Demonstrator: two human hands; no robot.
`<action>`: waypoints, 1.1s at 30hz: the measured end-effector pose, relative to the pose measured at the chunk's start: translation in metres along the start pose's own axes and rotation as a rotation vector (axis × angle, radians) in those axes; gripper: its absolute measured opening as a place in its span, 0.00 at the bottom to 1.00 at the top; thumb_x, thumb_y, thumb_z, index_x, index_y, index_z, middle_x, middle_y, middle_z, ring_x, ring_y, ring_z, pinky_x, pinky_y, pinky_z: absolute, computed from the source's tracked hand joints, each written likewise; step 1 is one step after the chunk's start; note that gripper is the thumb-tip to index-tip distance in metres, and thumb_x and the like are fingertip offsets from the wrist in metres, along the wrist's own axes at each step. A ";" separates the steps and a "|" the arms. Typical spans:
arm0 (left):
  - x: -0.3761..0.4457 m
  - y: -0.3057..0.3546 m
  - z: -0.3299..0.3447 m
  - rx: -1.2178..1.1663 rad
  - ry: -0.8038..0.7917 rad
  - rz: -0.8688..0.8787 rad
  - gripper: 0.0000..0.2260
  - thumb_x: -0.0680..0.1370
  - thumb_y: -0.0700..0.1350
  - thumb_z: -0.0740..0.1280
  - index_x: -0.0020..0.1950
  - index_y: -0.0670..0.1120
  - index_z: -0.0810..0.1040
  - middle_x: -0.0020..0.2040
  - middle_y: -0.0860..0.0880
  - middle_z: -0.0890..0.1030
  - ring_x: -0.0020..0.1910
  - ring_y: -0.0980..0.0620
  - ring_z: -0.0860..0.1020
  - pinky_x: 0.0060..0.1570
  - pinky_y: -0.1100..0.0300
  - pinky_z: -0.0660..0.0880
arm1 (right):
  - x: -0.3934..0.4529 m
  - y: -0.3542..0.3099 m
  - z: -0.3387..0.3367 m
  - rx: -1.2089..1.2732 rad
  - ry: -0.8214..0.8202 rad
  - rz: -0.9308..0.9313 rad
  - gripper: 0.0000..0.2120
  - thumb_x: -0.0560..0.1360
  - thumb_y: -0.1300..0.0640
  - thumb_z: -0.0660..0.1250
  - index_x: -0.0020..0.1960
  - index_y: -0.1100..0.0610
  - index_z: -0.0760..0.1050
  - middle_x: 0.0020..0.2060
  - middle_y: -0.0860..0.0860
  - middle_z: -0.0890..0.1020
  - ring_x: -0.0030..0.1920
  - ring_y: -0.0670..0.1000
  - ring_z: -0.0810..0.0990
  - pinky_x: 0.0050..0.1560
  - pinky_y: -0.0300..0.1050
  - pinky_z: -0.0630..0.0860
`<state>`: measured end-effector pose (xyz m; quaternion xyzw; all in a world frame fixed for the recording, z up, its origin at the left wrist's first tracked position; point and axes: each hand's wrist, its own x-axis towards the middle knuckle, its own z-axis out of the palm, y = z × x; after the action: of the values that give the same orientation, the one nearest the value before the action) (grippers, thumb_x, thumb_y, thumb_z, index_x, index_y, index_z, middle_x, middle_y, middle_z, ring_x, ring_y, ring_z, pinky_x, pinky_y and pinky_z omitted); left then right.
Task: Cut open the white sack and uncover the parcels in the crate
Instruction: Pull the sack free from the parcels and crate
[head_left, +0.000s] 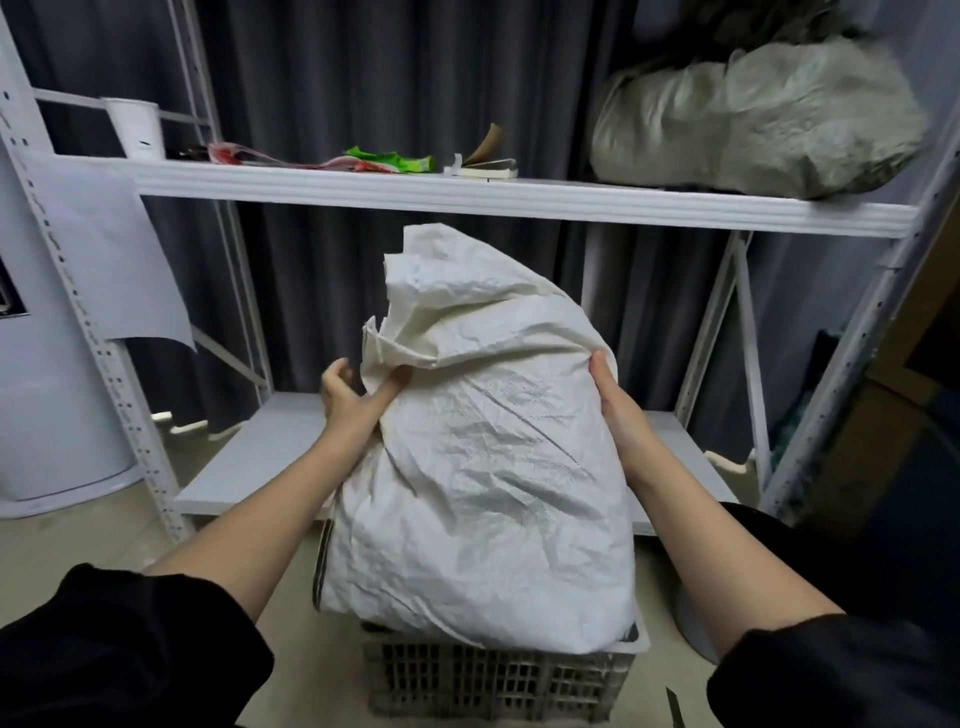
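A full white woven sack (483, 467) stands upright in a grey lattice crate (493, 680) on the floor in front of me. Its loose top is crumpled and folded over. My left hand (353, 395) grips a fold of the sack's upper left edge. My right hand (613, 400) presses flat against the sack's upper right side, thumb on the front. The sack hides whatever lies in the crate. No cutting tool is in either hand.
A white metal shelf rack (467, 195) stands behind the crate. Its upper shelf holds a grey-green stuffed sack (753, 119), a white cup (135, 127), a green wrapper (389, 161) and a small book (488, 167). The lower shelf (270, 457) lies behind the sack. Dark curtains hang behind.
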<state>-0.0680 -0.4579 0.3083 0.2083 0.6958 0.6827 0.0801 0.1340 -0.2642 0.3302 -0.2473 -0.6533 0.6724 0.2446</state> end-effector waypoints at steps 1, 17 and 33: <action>-0.002 -0.002 -0.008 -0.104 -0.179 -0.079 0.51 0.58 0.69 0.75 0.73 0.48 0.60 0.70 0.49 0.69 0.66 0.52 0.71 0.69 0.52 0.66 | -0.001 -0.002 0.003 0.007 -0.018 0.010 0.22 0.73 0.31 0.59 0.50 0.47 0.79 0.53 0.47 0.83 0.57 0.48 0.80 0.64 0.48 0.72; 0.006 -0.013 -0.099 -0.160 -0.339 -0.229 0.15 0.64 0.55 0.71 0.44 0.47 0.80 0.32 0.53 0.84 0.34 0.56 0.83 0.40 0.63 0.75 | 0.057 -0.002 0.100 -0.340 -0.101 0.016 0.26 0.78 0.36 0.52 0.59 0.53 0.77 0.50 0.47 0.81 0.51 0.47 0.79 0.54 0.42 0.74; 0.064 -0.171 -0.207 -0.664 0.335 -0.428 0.14 0.81 0.54 0.58 0.51 0.47 0.79 0.37 0.52 0.86 0.45 0.53 0.80 0.47 0.56 0.74 | 0.157 0.137 0.293 -0.185 -0.215 0.185 0.46 0.71 0.48 0.72 0.77 0.47 0.43 0.72 0.54 0.63 0.67 0.57 0.69 0.64 0.52 0.71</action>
<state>-0.2388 -0.6187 0.1624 -0.0914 0.4692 0.8620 0.1685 -0.1770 -0.3875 0.1980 -0.2545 -0.7094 0.6516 0.0866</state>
